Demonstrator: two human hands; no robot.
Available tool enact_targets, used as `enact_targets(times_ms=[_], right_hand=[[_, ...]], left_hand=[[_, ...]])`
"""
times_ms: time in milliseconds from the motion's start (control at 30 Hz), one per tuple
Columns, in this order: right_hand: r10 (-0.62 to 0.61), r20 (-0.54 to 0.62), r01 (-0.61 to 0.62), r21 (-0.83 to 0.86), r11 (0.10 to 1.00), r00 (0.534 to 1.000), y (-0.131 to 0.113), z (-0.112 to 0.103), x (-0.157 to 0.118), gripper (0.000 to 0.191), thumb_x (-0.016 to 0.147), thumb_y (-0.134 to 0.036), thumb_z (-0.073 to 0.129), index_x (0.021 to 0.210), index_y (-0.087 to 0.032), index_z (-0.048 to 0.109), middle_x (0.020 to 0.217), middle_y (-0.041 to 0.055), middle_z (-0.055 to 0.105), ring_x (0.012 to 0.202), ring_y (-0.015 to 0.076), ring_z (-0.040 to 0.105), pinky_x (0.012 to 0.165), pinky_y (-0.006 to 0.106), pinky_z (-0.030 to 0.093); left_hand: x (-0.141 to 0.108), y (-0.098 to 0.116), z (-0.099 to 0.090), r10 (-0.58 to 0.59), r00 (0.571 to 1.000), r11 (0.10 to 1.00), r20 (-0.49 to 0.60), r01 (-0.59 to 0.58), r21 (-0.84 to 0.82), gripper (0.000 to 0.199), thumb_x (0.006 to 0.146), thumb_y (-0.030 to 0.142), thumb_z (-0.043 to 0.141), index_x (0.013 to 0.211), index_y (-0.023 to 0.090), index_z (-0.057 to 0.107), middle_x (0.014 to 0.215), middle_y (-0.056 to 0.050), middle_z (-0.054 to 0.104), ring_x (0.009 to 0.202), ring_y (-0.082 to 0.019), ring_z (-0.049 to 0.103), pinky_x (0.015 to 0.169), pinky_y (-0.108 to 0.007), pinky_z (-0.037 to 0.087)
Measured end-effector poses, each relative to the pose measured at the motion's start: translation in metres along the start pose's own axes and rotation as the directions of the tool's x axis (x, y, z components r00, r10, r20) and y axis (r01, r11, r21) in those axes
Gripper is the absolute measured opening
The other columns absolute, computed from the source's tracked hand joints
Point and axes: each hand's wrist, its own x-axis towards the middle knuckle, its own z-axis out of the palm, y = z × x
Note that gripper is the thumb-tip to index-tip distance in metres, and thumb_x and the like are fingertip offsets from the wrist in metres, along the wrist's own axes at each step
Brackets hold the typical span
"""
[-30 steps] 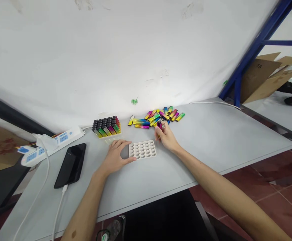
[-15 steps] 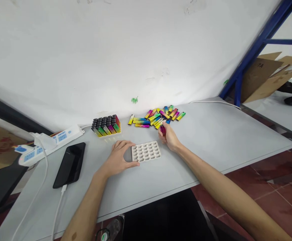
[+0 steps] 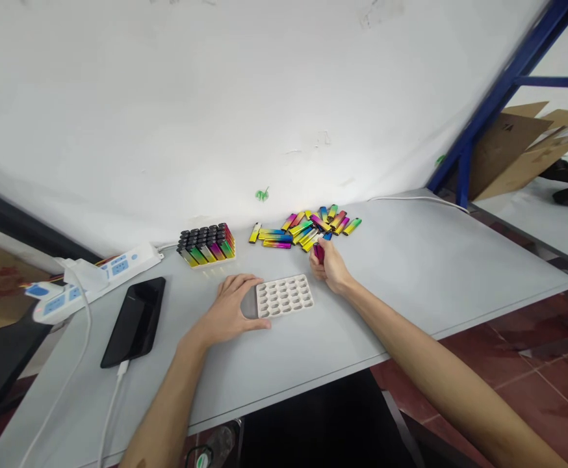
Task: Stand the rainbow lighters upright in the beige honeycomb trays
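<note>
A white tray [image 3: 284, 296] with rows of small slots lies flat on the grey table, its slots unfilled. Around its left end my left hand [image 3: 232, 309] is spread, thumb and fingers apart at the tray's corners. My right hand [image 3: 330, 265] is closed around a dark pink lighter [image 3: 318, 253], right of the tray and just in front of a loose pile of shiny multicoloured lighters [image 3: 301, 227]. To the left, a block of upright lighters [image 3: 206, 245] with black tops stands in rows in another white tray.
On the left lie a black phone [image 3: 134, 322] with a white cable and a white power strip [image 3: 113, 276]. A white wall rises behind the table [image 3: 440, 260]. Blue metal framing [image 3: 483, 97] and cardboard boxes [image 3: 513, 153] stand at the right.
My right hand has shifted very slightly to the right with the lighter in it. My left hand and the tray look almost unmoved.
</note>
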Motion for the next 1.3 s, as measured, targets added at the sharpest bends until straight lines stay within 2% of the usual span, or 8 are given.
enact_targets(times_ms=[500,667,800,900,1000,1067,1167,1300], right_hand=[[-0.024,-0.007,0.024,-0.007,1.0,1.0,0.003,0.0,0.001,0.047,0.094,-0.049,0.032,0.055,-0.023,0.033,0.044,-0.0069,0.02,0.04,0.0084,0.011,0.039,0.023,0.01],[-0.042,-0.022,0.041,-0.031,0.999,0.999,0.004,0.002,0.0,0.051,0.094,-0.059,0.033,0.058,-0.023,0.038,0.046,-0.0072,0.022,0.04,0.0084,0.014,0.04,0.024,0.013],[-0.166,0.053,0.169,-0.07,0.983,0.985,0.006,0.003,0.001,0.042,0.091,-0.058,0.041,0.077,-0.021,0.053,0.061,-0.0038,0.043,0.048,0.0101,0.037,0.046,0.024,0.03],[-0.281,0.089,0.295,-0.258,0.92,0.956,0.002,0.002,-0.001,0.03,0.091,-0.046,0.05,0.081,-0.02,0.059,0.076,-0.0005,0.056,0.07,0.0127,0.053,0.066,0.025,0.042],[-0.333,0.138,0.361,-0.378,0.852,0.933,-0.004,0.002,-0.006,0.024,0.089,-0.043,0.058,0.091,-0.019,0.064,0.088,0.002,0.065,0.079,0.0142,0.057,0.074,0.027,0.043],[-0.317,0.211,0.372,-0.329,0.868,0.925,-0.006,0.004,-0.01,0.026,0.085,-0.042,0.066,0.098,-0.019,0.064,0.093,0.0032,0.068,0.079,0.0149,0.06,0.075,0.028,0.045],[-0.258,0.325,0.353,-0.277,0.894,0.91,-0.006,0.011,-0.015,0.027,0.08,-0.041,0.073,0.092,-0.019,0.064,0.09,0.0038,0.07,0.077,0.016,0.063,0.075,0.03,0.048],[-0.3,0.382,0.452,-0.415,0.79,0.874,0.001,0.021,-0.02,0.028,0.077,-0.043,0.076,0.084,-0.019,0.064,0.081,0.0018,0.067,0.074,0.0164,0.061,0.071,0.03,0.048]], left_hand=[[0.003,0.003,0.004,0.005,0.999,1.0,-0.043,-0.006,-0.015,0.071,0.067,0.063,0.078,0.122,0.026,0.055,0.131,-0.008,0.053,0.125,-0.031,0.043,0.108,-0.049,0.034],[0.006,0.003,0.007,0.033,0.998,0.999,-0.062,-0.034,-0.008,0.071,0.066,0.064,0.078,0.122,0.025,0.055,0.129,-0.008,0.054,0.123,-0.031,0.043,0.108,-0.05,0.034],[0.008,0.004,0.012,0.043,0.996,0.999,-0.083,-0.044,-0.009,0.072,0.066,0.064,0.078,0.121,0.024,0.055,0.128,-0.008,0.055,0.121,-0.031,0.045,0.107,-0.049,0.036],[0.009,0.007,0.014,0.042,0.995,0.999,-0.089,-0.043,-0.009,0.07,0.068,0.063,0.077,0.121,0.023,0.054,0.127,-0.009,0.056,0.121,-0.031,0.045,0.107,-0.048,0.037],[0.01,0.012,0.015,0.059,0.994,0.998,-0.087,-0.061,-0.018,0.067,0.072,0.059,0.076,0.123,0.022,0.053,0.128,-0.009,0.055,0.122,-0.031,0.044,0.106,-0.048,0.038],[0.011,0.015,0.016,0.068,0.995,0.997,-0.078,-0.07,-0.024,0.068,0.071,0.057,0.078,0.123,0.022,0.054,0.128,-0.009,0.055,0.122,-0.031,0.043,0.106,-0.048,0.038],[0.013,0.021,0.018,0.08,0.996,0.995,-0.044,-0.082,-0.051,0.07,0.068,0.06,0.079,0.123,0.023,0.055,0.129,-0.009,0.055,0.121,-0.031,0.043,0.105,-0.049,0.039],[0.015,0.025,0.02,0.088,0.996,0.992,-0.009,-0.089,-0.091,0.072,0.065,0.064,0.079,0.122,0.024,0.057,0.13,-0.009,0.054,0.122,-0.033,0.043,0.103,-0.05,0.04]])
